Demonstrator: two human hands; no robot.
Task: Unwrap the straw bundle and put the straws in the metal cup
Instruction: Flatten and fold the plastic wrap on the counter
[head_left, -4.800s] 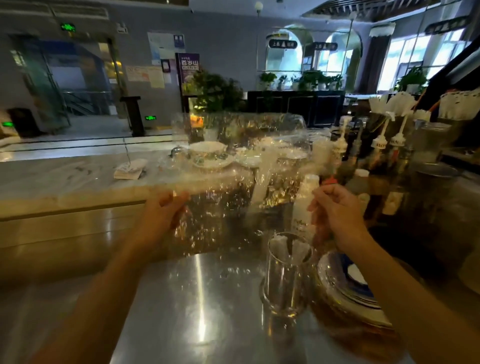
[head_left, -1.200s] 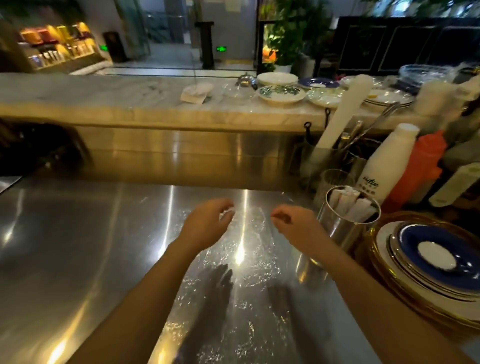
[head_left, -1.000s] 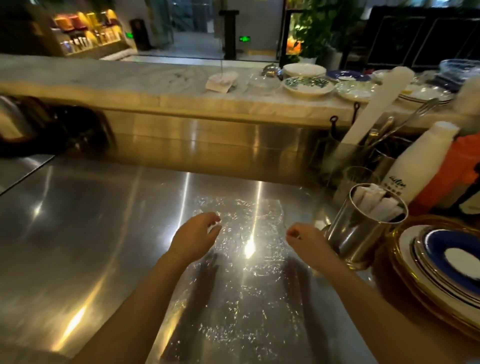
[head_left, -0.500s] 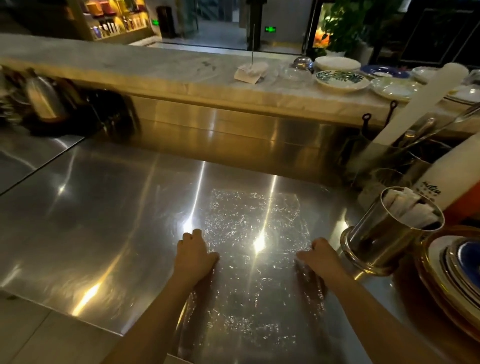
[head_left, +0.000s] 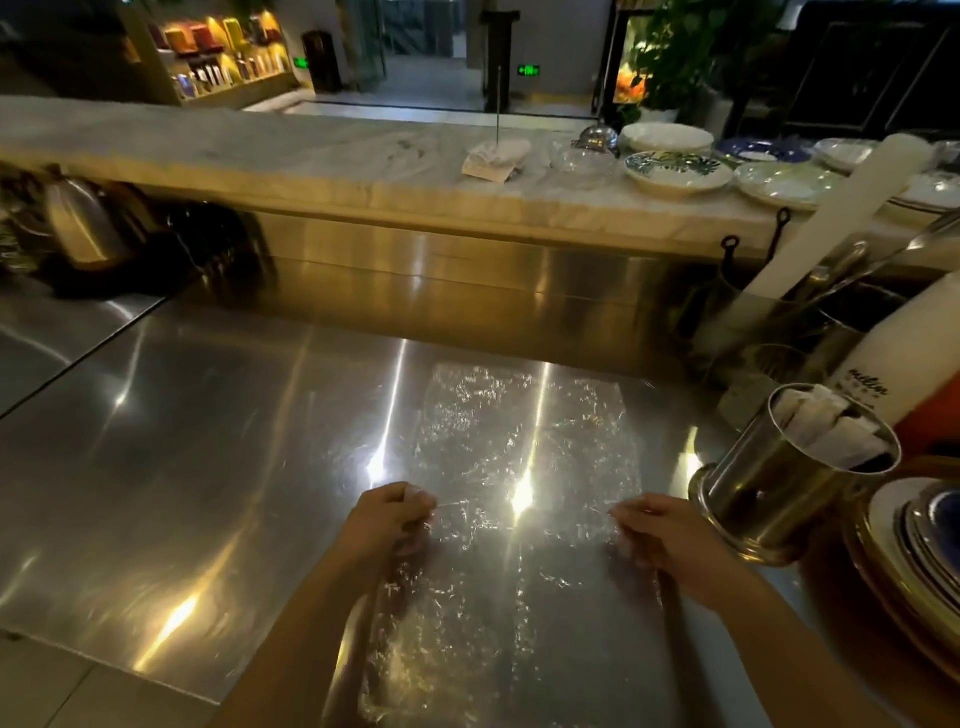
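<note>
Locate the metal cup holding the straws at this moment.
In the head view, the shiny metal cup stands at the right on the steel counter, between the clear plastic wrap and the stacked plates, beside the right hand.

Metal cup (head_left: 789, 480) (straws (head_left: 826, 423) inside) stands right of plastic wrap (head_left: 519, 467).

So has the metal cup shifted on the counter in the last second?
Cannot tell. The head camera moved, so the metal cup only looks shifted in frame. It stands beside the stacked plates as before, right of the plastic wrap.
</note>
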